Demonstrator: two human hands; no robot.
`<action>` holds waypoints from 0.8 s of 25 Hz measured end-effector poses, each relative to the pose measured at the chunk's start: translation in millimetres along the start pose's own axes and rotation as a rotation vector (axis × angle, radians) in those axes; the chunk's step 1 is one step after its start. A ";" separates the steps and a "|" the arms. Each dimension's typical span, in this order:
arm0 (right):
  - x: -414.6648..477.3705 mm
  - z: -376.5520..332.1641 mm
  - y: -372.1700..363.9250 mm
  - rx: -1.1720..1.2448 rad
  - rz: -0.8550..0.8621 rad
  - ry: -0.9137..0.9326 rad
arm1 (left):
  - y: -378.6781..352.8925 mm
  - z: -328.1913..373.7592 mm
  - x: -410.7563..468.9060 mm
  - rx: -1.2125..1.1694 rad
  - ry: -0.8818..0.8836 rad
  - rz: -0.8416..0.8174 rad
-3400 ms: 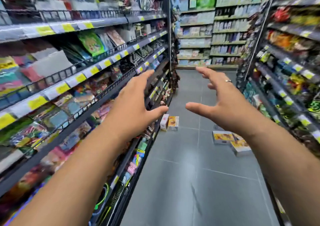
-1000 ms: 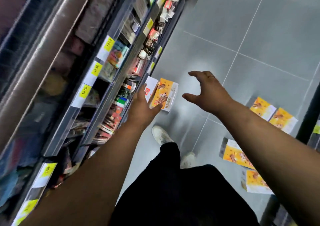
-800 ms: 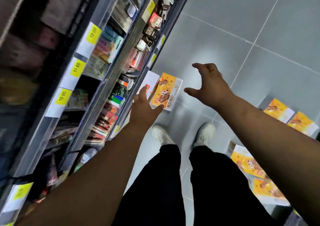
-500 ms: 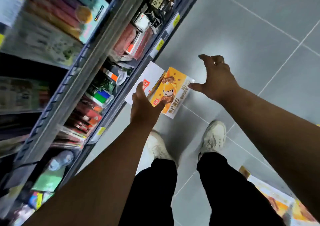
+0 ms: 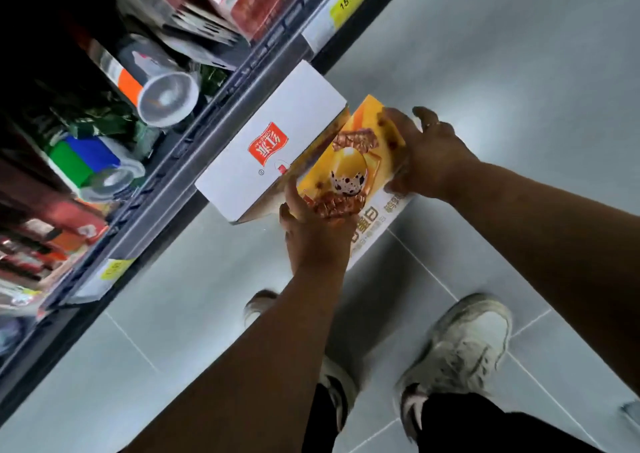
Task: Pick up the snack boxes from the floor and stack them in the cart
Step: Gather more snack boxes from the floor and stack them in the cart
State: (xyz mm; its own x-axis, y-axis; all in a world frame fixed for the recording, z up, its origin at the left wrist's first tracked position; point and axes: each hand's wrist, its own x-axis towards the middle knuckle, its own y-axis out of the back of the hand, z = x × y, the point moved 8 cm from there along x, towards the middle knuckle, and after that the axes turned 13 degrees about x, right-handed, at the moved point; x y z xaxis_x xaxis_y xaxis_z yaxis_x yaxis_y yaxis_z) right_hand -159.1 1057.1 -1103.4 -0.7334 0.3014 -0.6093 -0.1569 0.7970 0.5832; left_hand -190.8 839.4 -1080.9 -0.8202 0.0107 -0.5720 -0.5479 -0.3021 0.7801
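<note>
Looking down at grey floor (image 5: 502,54), shelf unit (image 5: 214,113) on the left. White box (image 5: 277,147) leans on the shelf base; yellow snack box (image 5: 349,172) touches it. Left hand (image 5: 315,230) grips its near end, right hand (image 5: 429,154) curls over its far side.

the snack box (image 5: 349,161) is yellow-orange, printed with a golden egg, a brown-speckled egg and brown chocolate chunks, and has a white band of lettering. the white box (image 5: 277,133) bears a red logo. the floor (image 5: 485,71) is grey tile with thin pale seams. the price tag (image 5: 348,0) is yellow with black numerals. the shoes (image 5: 464,345) are grubby off-white, the trousers (image 5: 485,428) black.
</note>
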 end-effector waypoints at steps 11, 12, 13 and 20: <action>-31.6 21.7 26.0 0.081 -0.021 -0.099 | -11.1 23.4 -11.7 -0.036 -0.031 -0.202; -44.1 19.9 36.3 0.079 0.001 -0.104 | -4.5 31.1 -19.6 -0.009 -0.068 -0.205; -56.7 17.0 47.8 0.078 0.022 -0.108 | 2.8 39.1 -27.6 0.012 -0.102 -0.207; -180.2 -35.4 167.5 0.113 0.164 -0.163 | 112.2 112.5 -122.5 0.044 -0.211 -0.207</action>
State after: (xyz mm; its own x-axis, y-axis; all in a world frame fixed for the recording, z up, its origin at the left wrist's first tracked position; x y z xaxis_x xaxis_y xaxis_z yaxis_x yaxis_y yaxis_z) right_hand -76.6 1117.8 -876.9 -0.6251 0.5050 -0.5952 0.0373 0.7810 0.6234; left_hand -170.3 911.5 -894.8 -0.7041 0.2674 -0.6579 -0.7097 -0.2314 0.6654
